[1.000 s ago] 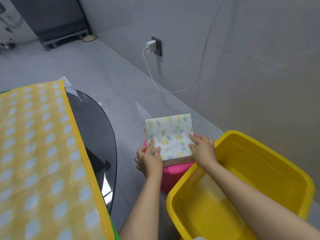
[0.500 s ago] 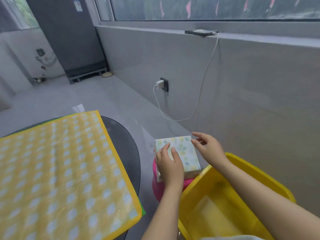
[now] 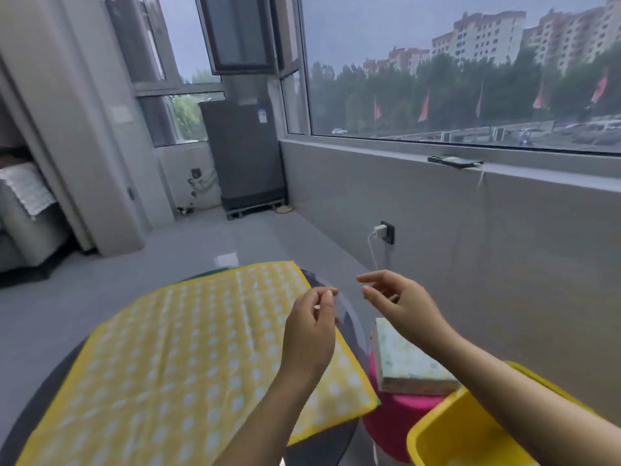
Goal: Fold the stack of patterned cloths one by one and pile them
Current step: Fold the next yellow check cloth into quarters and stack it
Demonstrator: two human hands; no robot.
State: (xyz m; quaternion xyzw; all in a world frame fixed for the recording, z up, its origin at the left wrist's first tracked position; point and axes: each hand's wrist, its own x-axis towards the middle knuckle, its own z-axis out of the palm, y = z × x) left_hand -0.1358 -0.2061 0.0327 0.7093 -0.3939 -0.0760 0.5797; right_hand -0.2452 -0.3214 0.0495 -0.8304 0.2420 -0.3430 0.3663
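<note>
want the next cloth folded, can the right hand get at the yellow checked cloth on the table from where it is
Probably yes. The right hand hovers open, holding nothing, just past the yellow checked cloth's far right edge. Only the left hand, raised over that edge, sits between, and it could move aside.

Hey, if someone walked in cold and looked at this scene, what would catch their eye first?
Probably the yellow checked cloth spread across the dark round table on the left. Next, the two raised, empty hands in the middle: the left hand and right hand hang in the air with loose fingers. Lower right, a stack of leaf-patterned folded cloths sits on a pink stool beside a yellow tub.
</note>
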